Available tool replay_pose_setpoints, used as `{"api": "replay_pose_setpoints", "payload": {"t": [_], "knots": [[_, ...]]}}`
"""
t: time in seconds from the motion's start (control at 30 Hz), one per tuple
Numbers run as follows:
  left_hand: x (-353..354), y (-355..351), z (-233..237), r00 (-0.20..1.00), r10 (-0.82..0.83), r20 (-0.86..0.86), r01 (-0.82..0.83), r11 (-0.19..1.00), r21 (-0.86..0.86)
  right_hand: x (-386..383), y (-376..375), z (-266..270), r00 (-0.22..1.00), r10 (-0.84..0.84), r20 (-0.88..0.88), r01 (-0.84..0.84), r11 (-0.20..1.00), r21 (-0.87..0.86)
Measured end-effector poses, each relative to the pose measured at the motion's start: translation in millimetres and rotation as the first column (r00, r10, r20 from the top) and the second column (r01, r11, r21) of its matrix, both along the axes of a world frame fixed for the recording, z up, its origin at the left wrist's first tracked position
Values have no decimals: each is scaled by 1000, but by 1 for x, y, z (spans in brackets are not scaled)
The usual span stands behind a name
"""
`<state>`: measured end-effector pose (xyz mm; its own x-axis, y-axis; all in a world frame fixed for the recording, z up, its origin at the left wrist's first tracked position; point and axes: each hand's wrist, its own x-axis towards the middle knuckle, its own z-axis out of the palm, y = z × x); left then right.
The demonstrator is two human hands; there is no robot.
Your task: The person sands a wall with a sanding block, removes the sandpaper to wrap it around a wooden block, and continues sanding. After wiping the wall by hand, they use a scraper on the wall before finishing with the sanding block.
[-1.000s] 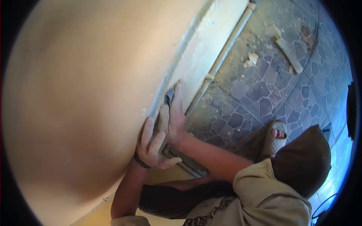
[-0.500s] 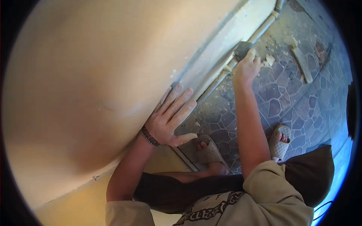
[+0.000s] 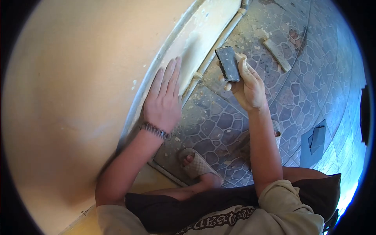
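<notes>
In my right hand (image 3: 250, 84) is a dark rectangular sanding block (image 3: 228, 64), gripped between thumb and fingers with its flat face turned up. It is held away from the wall, above the tiled floor. My left hand (image 3: 163, 102) lies flat, fingers stretched out, against the pale lower band of the wall (image 3: 196, 35). White dust coats the fingertips of both hands. A grey raised strip (image 3: 156, 60) runs along the wall just left of my left hand. Below the band a pipe (image 3: 223, 37) follows the wall's foot.
A stick-like wooden piece (image 3: 277, 55) lies on the stone-patterned floor (image 3: 286, 90) among chips of debris. Dark flat sheets (image 3: 313, 143) rest on the floor to the right. My sandalled foot (image 3: 199, 164) stands near the wall's base.
My right hand has drawn back from the wall near the pipe and turned the block face up. My left hand has moved up onto the pale lower band. The view has shifted.
</notes>
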<state>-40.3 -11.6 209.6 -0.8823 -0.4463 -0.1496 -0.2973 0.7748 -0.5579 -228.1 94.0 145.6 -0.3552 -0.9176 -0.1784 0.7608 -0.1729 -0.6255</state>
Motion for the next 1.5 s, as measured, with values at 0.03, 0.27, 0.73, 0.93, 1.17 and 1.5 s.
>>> {"api": "replay_pose_setpoints", "payload": {"t": [0.03, 0.27, 0.73, 0.93, 1.17, 1.5], "knots": [[-14, -2, -4, 996, 14, 90, -4, 994, -113, -1, 3, 1, 1000, -12, 16, 12, 1000, -11], [-44, -8, -34, 970, 27, 240, 35, 968, -249, -4, 11, 4, 998, -52, 38, 52, 999, 8], [109, 38, 11, 989, 128, -80, -118, 986, 115, 26, -8, -9, 959, -186, -215, 239, 936, 257], [127, 44, 21, 947, 111, -300, -77, 989, 123, 34, -39, -7, 988, -99, 115, 91, 993, 76], [123, 22, 48, 963, 39, -266, 79, 903, 421, 41, -60, -2, 940, -227, 254, 212, 974, 84], [84, 8, 48, 935, 38, -353, 148, 863, 484, 53, -70, -2, 964, -262, 42, 254, 959, 128]]}}
